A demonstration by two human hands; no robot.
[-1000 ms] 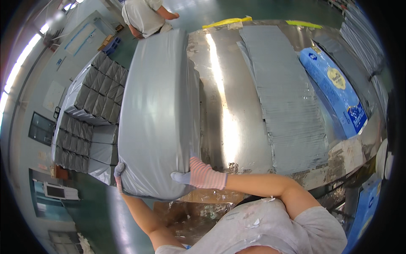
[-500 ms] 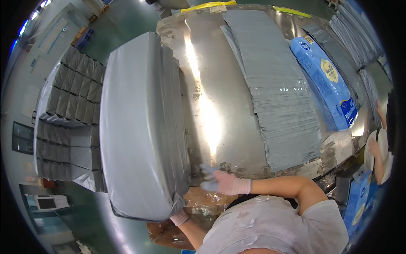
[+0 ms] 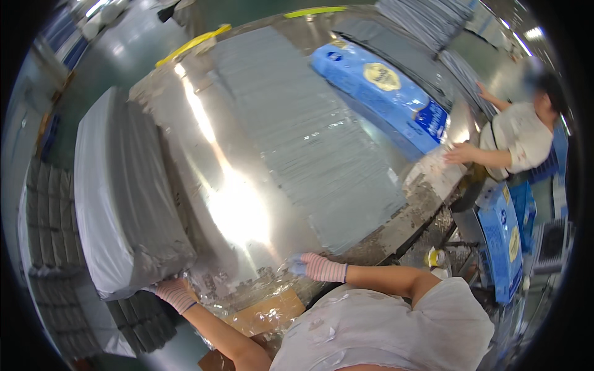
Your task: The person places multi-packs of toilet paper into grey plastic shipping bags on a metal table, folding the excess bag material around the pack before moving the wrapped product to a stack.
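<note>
A long bundle (image 3: 102,204) in grey plastic film lies along the table's left side, its near end jutting past the edge. My left hand (image 3: 174,294), in a striped knit glove, grips the bundle's lower near corner; its fingertips are partly hidden beneath the film. At the table's near edge hovers my right hand (image 3: 318,268), gloved the same way, holding nothing, its blurred fingers stretched leftward. Beyond it, overlapping flat grey plastic bags (image 3: 309,142) are fanned across the metal table (image 3: 185,139).
Blue printed packaging (image 3: 383,86) lies right of the grey bags. At the right a co-worker (image 3: 516,136) reaches onto the table. Stacked grey bundles (image 3: 49,229) stand at the left. Brown cardboard (image 3: 266,312) sits below the near edge, and blue packages (image 3: 501,241) are at the lower right.
The view has turned to the right, bringing the co-worker further into it. My right hand's spread fingers have drawn closer together. My left hand, formerly mostly hidden by the bundle, now shows more.
</note>
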